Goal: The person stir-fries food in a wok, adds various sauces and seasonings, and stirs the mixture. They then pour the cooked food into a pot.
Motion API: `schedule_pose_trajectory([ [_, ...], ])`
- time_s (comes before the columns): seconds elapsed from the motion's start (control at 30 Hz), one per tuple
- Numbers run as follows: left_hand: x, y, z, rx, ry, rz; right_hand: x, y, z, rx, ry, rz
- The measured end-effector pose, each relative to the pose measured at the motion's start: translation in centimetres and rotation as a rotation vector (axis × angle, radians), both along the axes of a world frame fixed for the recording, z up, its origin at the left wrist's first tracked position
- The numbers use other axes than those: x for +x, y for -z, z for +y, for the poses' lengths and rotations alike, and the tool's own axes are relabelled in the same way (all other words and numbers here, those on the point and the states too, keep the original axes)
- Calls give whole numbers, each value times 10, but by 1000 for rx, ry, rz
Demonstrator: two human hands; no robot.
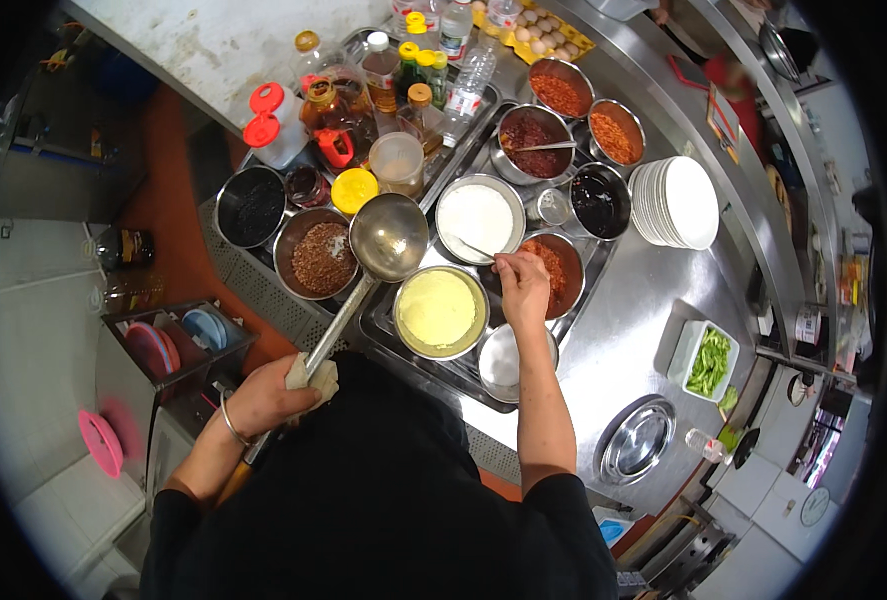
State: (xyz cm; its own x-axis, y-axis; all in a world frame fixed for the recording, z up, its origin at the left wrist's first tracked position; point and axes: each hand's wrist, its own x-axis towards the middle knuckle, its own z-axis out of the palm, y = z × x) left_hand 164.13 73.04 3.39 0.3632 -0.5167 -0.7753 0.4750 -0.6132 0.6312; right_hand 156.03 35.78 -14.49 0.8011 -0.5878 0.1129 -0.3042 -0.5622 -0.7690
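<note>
My left hand (274, 397) grips the long metal handle of a ladle (389, 237) through a folded cloth (325, 381). The ladle's bowl hangs over the gap between a pot of brown crumbly seasoning (314, 259) and a pot of white powder (481, 215). My right hand (522, 285) pinches the end of a small metal spoon (475, 246), whose far end reaches over the white powder. Below it stands a pot of pale yellow powder (437, 309). Partly behind my right hand are a pot of red chopped paste (556, 274) and a metal pot with whitish contents (502, 365).
Oil and sauce bottles (338, 112) crowd the back left. Several metal pots, one with dark red paste (537, 142), stand at the back. Stacked white plates (676, 202), a white tub of cut green vegetables (707, 360) and a round metal dish (638, 440) are at the right.
</note>
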Motion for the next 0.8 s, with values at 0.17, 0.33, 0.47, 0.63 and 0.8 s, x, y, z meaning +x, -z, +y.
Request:
schedule_pose_trajectory([
  [0.17,19,12,8,-26,37,-9,-4,2,1,384,342,66],
  [0.33,33,27,10,33,184,-49,-7,-26,-7,752,490,-154],
  [0.47,41,33,-11,-95,251,-1,-17,-62,-3,112,452,-154],
  [0.63,43,16,2,-236,39,310,-69,-79,53,155,388,-188],
  [0.8,48,0,43,-269,81,236,-87,-37,119,-95,77,15],
])
